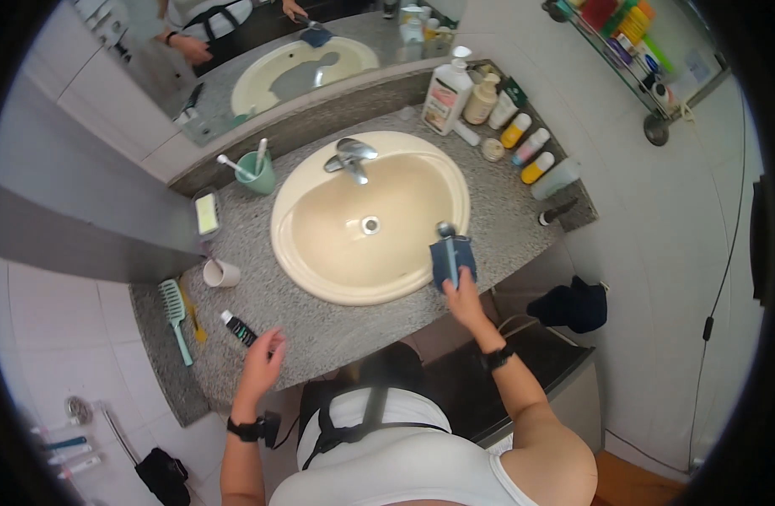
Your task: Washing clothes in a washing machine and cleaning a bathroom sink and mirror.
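Observation:
My right hand (466,300) grips the slim handle of a tool with a round metallic head (447,229), over the right front rim of the cream washbasin (311,288). A dark blue cloth (464,253) lies against the tool's handle, beneath it. My left hand (261,364) hovers at the counter's front left, fingers loosely curled and holding nothing. It covers the lower end of a black tube with a white cap (239,327); in the mirror, hand and tube appear apart. A chrome faucet (352,158) stands at the back of the basin, above the drain (370,225).
Pump bottles (447,95) and several smaller bottles line the back right. Left on the granite counter (362,335) are a green cup with toothbrushes (256,174), a soap dish (206,214), a white cup (221,274) and a hairbrush (175,316). A glass shelf (615,63) juts from the right wall.

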